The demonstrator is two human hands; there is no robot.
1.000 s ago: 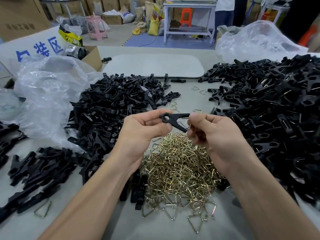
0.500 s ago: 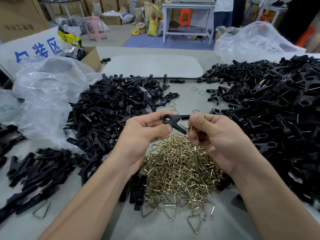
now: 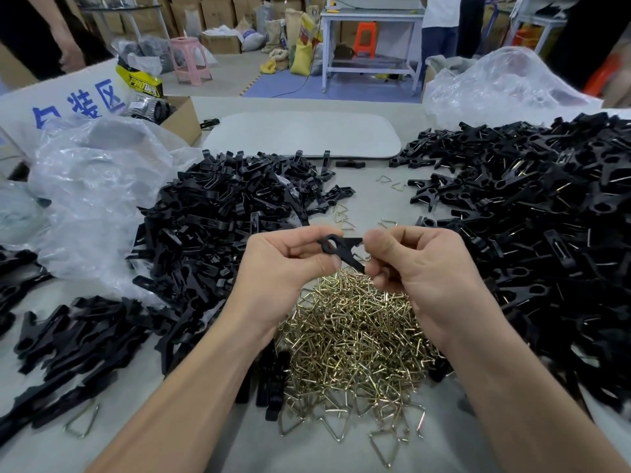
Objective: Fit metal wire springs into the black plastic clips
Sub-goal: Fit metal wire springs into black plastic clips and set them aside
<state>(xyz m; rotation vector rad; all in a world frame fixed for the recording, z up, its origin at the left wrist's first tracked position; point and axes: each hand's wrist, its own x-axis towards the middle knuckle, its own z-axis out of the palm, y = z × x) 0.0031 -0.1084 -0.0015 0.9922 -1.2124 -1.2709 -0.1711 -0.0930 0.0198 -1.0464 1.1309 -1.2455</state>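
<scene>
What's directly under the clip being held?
Below the black clip, pinched by the left hand and right hand, lies the pile of wire springs on the table. The hands cover the pile's far edge.

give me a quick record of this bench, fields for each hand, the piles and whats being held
left hand: pinches ring end of black clip
right hand: pinches the clip's other end
spring in held clip: too hidden to tell
spring pile: brass-coloured wire, on table below the hands
left clip pile: black parts, beside plastic bag
right clip pile: black clips, wire showing in many
</scene>
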